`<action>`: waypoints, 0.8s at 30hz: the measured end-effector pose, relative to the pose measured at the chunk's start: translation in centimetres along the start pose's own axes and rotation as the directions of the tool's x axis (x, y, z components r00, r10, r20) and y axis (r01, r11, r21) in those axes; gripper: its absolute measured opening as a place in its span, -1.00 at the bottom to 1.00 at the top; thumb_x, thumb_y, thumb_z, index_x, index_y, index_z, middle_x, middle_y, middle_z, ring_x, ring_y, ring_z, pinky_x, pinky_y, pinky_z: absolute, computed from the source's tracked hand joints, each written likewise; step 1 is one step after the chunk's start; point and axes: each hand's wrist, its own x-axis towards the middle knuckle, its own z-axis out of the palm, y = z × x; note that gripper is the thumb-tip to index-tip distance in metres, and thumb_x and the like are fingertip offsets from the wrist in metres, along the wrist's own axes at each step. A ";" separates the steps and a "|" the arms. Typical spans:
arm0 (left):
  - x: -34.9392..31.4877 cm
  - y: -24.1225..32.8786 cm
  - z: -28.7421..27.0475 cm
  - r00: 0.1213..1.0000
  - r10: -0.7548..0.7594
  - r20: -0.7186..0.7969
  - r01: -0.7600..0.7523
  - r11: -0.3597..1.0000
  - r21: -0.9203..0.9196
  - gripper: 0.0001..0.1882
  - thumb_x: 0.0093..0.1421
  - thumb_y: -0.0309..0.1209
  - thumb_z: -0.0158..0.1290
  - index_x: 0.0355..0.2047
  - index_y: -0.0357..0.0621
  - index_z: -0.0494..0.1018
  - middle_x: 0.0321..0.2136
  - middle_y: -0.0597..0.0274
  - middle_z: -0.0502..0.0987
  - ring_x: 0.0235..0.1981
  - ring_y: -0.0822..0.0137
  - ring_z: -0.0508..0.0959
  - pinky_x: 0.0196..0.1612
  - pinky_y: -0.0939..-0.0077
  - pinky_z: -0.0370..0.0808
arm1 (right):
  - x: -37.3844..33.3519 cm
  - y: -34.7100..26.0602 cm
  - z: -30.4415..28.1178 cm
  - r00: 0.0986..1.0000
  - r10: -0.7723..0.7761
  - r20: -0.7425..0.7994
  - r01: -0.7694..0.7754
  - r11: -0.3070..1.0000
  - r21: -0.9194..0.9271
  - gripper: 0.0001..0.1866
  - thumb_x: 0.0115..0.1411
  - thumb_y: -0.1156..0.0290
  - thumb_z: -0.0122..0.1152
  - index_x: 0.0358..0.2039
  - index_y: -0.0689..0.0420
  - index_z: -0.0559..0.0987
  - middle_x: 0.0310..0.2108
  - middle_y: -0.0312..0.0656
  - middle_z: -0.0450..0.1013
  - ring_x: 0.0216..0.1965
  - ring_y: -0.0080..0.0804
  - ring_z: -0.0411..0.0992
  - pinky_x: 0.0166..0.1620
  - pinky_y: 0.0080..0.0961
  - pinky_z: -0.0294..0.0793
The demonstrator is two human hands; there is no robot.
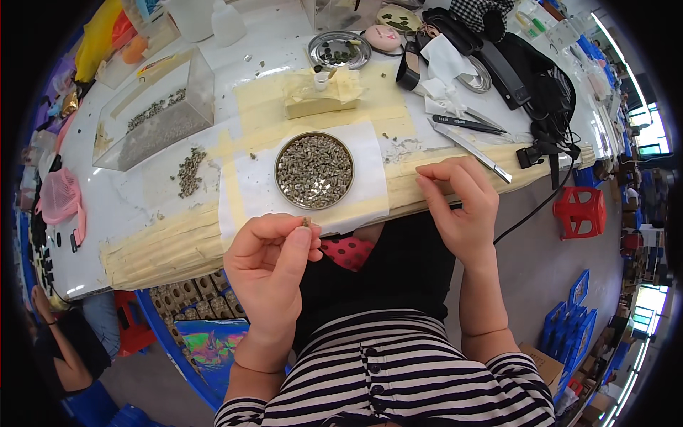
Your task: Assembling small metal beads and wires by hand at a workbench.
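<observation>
My left hand [274, 267] pinches a tiny grey-brown metallic piece [306, 222] between thumb and forefinger, just in front of the table edge. Beyond it on a white sheet [370, 160] sits a round metal tin [276, 171] filled with many similar small metallic pieces [313, 167]. My right hand [462, 206] hovers at the table edge to the right of the tin. Its thumb and forefinger are curved toward each other with a small gap at the tips, and nothing shows between them.
A clear box [203, 85] of grey pieces and a loose pile [189, 172] lie left. Behind the tin stands a tape-covered block [320, 107] with a small white cup [321, 82]. Tweezers [466, 124] and a metal tool [473, 149] lie right, near black straps and a cable.
</observation>
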 end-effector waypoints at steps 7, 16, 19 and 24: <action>1.6 -0.1 0.9 0.997 0.078 0.004 -0.078 0.989 0.124 -0.91 0.17 -0.61 0.01 -0.28 -0.30 0.43 -0.40 0.12 0.52 -0.45 0.48 0.48 -0.39 0.65 0.47 | 2.2 1.5 0.7 0.978 -0.186 0.095 0.194 0.978 -0.080 -0.88 -0.10 0.55 0.31 -0.50 0.15 0.54 -0.53 -0.27 0.38 -0.43 -0.30 0.33 -0.34 -0.42 0.33; 2.5 -0.3 1.7 0.998 0.059 -0.032 -0.050 0.976 0.211 -0.91 0.19 -0.55 0.01 -0.28 -0.26 0.43 -0.42 0.15 0.49 -0.48 0.47 0.41 -0.40 0.66 0.37 | 4.7 2.0 1.2 0.924 -0.261 0.279 0.280 0.959 -0.030 -0.86 -0.10 0.48 0.30 -0.51 0.13 0.50 -0.52 -0.28 0.32 -0.39 -0.30 0.29 -0.28 -0.44 0.31; 2.8 -0.5 2.0 0.999 0.046 -0.009 -0.043 0.983 0.181 -0.91 0.18 -0.58 0.00 -0.28 -0.28 0.43 -0.41 0.14 0.50 -0.46 0.47 0.45 -0.38 0.64 0.42 | 5.0 2.1 1.4 0.903 -0.305 0.301 0.345 0.935 -0.087 -0.85 -0.08 0.48 0.29 -0.49 0.13 0.48 -0.51 -0.27 0.30 -0.39 -0.30 0.28 -0.29 -0.44 0.31; 3.4 -0.8 2.5 1.000 0.025 0.014 -0.027 0.993 0.115 -0.89 0.17 -0.64 0.01 -0.27 -0.32 0.43 -0.37 0.10 0.55 -0.40 0.45 0.55 -0.32 0.61 0.54 | 5.1 1.3 1.5 0.931 -0.268 0.246 0.258 0.963 0.075 -0.87 -0.06 0.50 0.28 -0.48 0.14 0.48 -0.51 -0.26 0.31 -0.41 -0.29 0.28 -0.33 -0.44 0.28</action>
